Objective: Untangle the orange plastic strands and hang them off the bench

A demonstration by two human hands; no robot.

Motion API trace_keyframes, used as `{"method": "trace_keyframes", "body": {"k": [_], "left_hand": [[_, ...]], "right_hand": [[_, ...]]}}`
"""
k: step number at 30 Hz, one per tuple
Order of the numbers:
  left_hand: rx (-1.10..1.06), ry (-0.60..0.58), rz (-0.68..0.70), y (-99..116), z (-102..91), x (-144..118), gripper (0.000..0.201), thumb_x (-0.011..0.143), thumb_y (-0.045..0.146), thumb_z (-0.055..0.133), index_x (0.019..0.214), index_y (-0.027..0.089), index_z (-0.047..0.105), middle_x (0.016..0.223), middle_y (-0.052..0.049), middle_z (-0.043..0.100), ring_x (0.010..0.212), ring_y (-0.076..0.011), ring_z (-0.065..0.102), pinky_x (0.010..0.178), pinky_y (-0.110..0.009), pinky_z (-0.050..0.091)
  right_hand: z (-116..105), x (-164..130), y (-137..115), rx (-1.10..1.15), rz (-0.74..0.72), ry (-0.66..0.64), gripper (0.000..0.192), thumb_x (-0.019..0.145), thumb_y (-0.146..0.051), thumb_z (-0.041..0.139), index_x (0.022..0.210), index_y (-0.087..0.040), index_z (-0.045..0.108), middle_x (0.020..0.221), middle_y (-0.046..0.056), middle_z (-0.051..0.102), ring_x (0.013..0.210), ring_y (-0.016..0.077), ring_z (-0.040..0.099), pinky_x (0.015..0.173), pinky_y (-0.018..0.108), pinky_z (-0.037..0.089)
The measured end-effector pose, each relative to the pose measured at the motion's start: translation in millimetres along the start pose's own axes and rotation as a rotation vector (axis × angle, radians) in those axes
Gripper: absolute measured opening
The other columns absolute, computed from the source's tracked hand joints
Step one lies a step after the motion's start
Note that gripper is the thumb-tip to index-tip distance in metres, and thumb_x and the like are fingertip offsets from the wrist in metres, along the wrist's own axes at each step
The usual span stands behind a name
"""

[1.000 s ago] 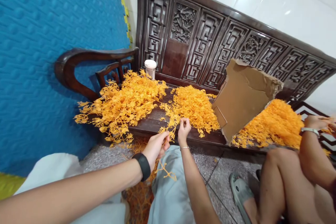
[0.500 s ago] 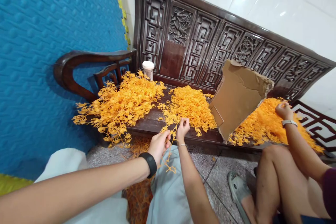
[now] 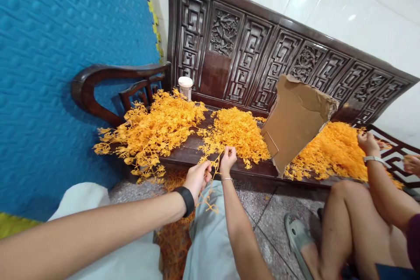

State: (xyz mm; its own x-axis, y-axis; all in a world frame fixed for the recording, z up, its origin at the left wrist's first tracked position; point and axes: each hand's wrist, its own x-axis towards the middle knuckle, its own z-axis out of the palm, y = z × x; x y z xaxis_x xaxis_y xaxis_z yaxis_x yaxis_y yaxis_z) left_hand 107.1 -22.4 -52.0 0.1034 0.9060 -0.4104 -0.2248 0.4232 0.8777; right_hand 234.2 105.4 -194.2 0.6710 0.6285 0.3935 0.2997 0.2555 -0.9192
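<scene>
Between my two hands hangs a thin, branching orange plastic strand, its lower end dangling over my lap. My left hand, with a black band at the wrist, pinches it. Close beside it, my right hand has its fingers closed around the upper part of the strand; the fingertips are partly hidden. Just beyond my hands, a middle pile of orange pieces lies on the dark wooden bench. A larger pile of orange branching strands spreads at the left, some hanging over the front edge.
An upright cardboard piece divides the middle pile from a right-hand pile. A white tub stands at the back. To the right a co-worker's hand holds orange strands. More orange bits lie below, by my legs.
My hands stay almost in place, still on the strand. At the right, the co-worker's hand has shifted right and lifted some orange strands, and their other hand has come into view.
</scene>
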Motion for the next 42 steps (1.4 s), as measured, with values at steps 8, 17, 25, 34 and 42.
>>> {"method": "trace_keyframes", "body": {"k": [8,17,25,34,42], "left_hand": [[0.106,-0.220,-0.106,-13,-24.8,-68,0.033,0.064,0.043,0.050,0.045,0.018,0.040,0.031,0.007,0.031,0.031,-0.0041,0.022,0.035,-0.019,0.013],[0.003,-0.097,0.013,12,-69.1,-33,0.028,0.069,0.039,0.049,0.054,0.018,0.038,0.036,0.009,0.030,0.031,-0.0028,0.017,0.035,-0.019,0.007],[0.062,-0.206,0.191,43,-62.4,-2,0.029,0.071,0.034,0.049,0.050,0.017,0.039,0.039,0.007,0.032,0.032,-0.0019,0.019,0.034,-0.019,0.006],[0.303,-0.256,0.294,41,-33.7,44,0.028,0.067,0.032,0.055,0.048,0.015,0.044,0.042,0.004,0.039,0.035,-0.0035,0.031,0.036,-0.017,0.014],[0.295,-0.255,0.343,41,-22.1,72,0.025,0.068,0.032,0.053,0.052,0.015,0.046,0.048,0.003,0.042,0.036,-0.0032,0.033,0.035,-0.016,0.015]], "right_hand": [[-2,1,-11,-0.032,-0.173,0.022,0.027,0.078,-0.037,0.043,0.082,-0.013,0.057,0.081,0.005,0.054,0.073,0.0122,0.045,0.069,0.023,0.035],[-4,-5,-16,-0.018,-0.188,-0.062,0.034,0.078,-0.037,0.042,0.098,-0.013,0.056,0.094,0.009,0.054,0.076,0.0124,0.046,0.070,0.025,0.036],[-5,-10,-22,-0.003,-0.225,-0.250,0.037,0.084,-0.037,0.032,0.075,-0.013,0.060,0.073,0.004,0.055,0.072,0.0119,0.047,0.069,0.024,0.035],[-1,-7,-7,-0.031,-0.135,-0.203,0.044,0.082,-0.044,0.031,0.047,-0.017,0.035,0.048,-0.005,0.029,0.049,0.0073,0.025,0.051,0.022,0.026],[-3,-8,-16,0.091,-0.154,-0.335,0.040,0.085,-0.038,0.029,0.077,-0.012,0.058,0.071,0.003,0.053,0.067,0.0107,0.046,0.066,0.022,0.035]]}}
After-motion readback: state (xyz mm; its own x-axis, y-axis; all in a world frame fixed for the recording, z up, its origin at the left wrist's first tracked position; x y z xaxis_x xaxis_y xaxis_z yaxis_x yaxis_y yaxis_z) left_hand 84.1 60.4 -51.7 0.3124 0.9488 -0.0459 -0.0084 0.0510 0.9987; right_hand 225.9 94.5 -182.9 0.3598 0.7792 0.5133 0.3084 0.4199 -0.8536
